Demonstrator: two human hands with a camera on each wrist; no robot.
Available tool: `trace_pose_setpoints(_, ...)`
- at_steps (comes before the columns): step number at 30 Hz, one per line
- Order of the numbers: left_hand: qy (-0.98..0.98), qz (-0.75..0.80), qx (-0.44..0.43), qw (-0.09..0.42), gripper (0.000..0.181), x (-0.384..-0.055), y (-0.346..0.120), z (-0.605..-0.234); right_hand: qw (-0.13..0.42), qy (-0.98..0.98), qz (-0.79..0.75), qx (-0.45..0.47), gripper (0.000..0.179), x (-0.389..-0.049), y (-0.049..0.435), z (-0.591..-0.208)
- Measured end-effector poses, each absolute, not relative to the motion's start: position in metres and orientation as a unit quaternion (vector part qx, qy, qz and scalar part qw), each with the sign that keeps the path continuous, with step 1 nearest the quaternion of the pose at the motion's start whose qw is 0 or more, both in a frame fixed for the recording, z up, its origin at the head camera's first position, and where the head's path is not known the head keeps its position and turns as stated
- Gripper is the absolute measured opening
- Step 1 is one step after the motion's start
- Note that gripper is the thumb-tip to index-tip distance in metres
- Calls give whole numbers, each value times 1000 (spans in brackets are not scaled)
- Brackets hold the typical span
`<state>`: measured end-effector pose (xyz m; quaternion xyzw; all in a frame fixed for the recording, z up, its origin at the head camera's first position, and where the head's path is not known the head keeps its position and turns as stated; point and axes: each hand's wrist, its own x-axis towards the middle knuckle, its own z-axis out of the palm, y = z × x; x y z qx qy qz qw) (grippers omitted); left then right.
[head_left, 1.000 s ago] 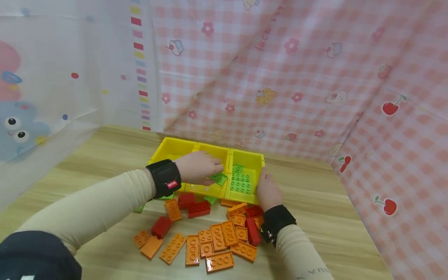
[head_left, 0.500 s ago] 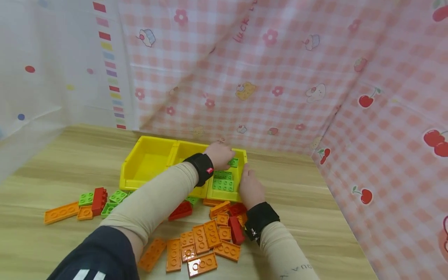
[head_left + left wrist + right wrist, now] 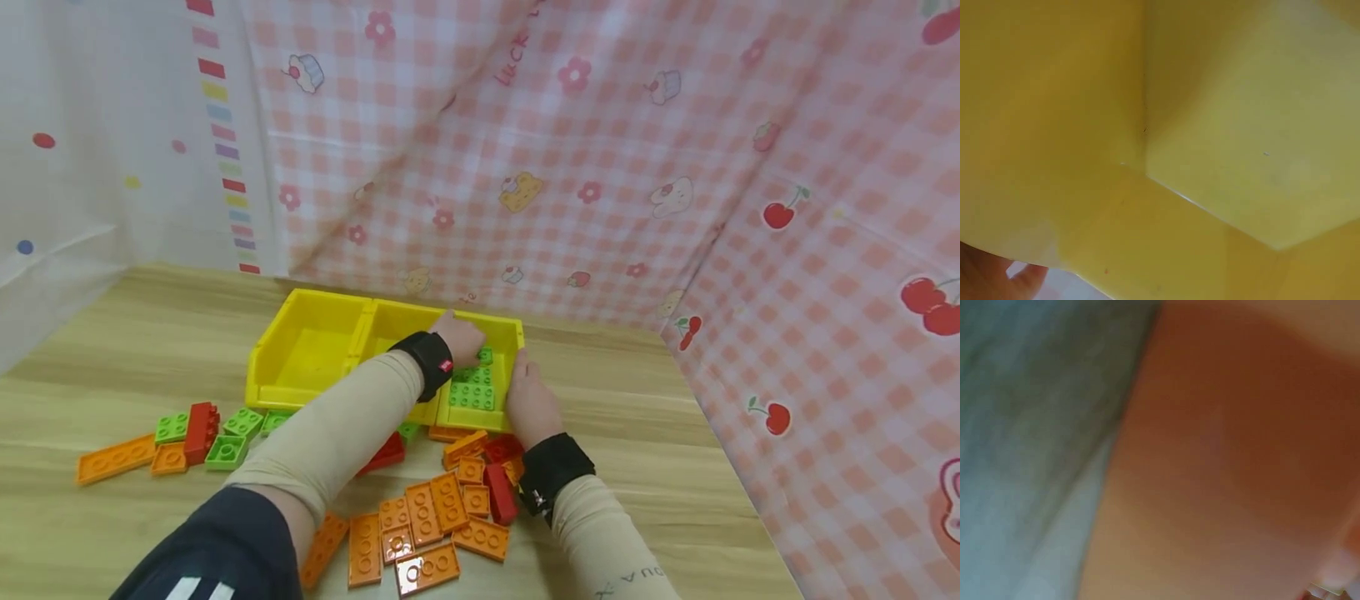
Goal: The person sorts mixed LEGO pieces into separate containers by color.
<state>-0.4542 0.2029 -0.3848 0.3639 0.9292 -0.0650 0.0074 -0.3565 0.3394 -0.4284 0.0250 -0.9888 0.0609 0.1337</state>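
Observation:
A yellow bin (image 3: 345, 398) with three compartments stands against the back cloth. My left hand (image 3: 461, 340) reaches into its right compartment and pinches a small green toy brick (image 3: 486, 356); the fingertips are partly hidden. Beneath the hand, several green bricks (image 3: 472, 395) lie on that compartment's floor, studs up. With my right hand (image 3: 534, 404) I hold the bin's right side wall. Yellow bin walls (image 3: 1210, 112) fill the left wrist view, with a bit of the hand at the lower left corner. Blurred skin takes up most of the right wrist view.
Orange bricks (image 3: 423, 512) lie spread on the wooden table (image 3: 637, 433) before the bin. Red bricks (image 3: 500, 493) are among them. At the left are a long orange brick (image 3: 116, 458), a red one (image 3: 201, 433) and green ones (image 3: 243, 422). Patterned cloth (image 3: 480, 167) hangs behind.
My left hand has moved right from the middle compartment into the right one with a green brick, then slightly down inside it. My right hand stays at the bin's side. The head view has shifted.

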Motion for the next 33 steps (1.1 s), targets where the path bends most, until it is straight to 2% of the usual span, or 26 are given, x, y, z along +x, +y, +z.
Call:
trace_pose_setpoints(5,937,-56,343,45,15,-450,192,-380,125,-989,67,34,49,-357,330,-426)
trace_pose_setpoints(11,938,-52,339,48,14,-449,177,-381,126,-989,68,46,50,-357,319,-427)
trace_pose_setpoints(15,929,-35,368,10,14,-449,164,-384,123,-988,78,49,52,-358,314,-428)
trace_pose_setpoints(20,892,-7,444,-84,16,-439,139,-379,117,-987,94,52,53,-358,314,-429)
trace_pose_setpoints(23,867,3,484,-120,17,-424,119,-373,109,-988,99,51,54,-358,318,-429)
trace_pose_setpoints(28,846,-2,519,-122,16,-395,79,-364,96,-989,101,47,53,-356,327,-427)
trace_pose_setpoints(33,856,-17,504,-116,14,-381,46,-360,87,-990,104,40,54,-355,338,-427)
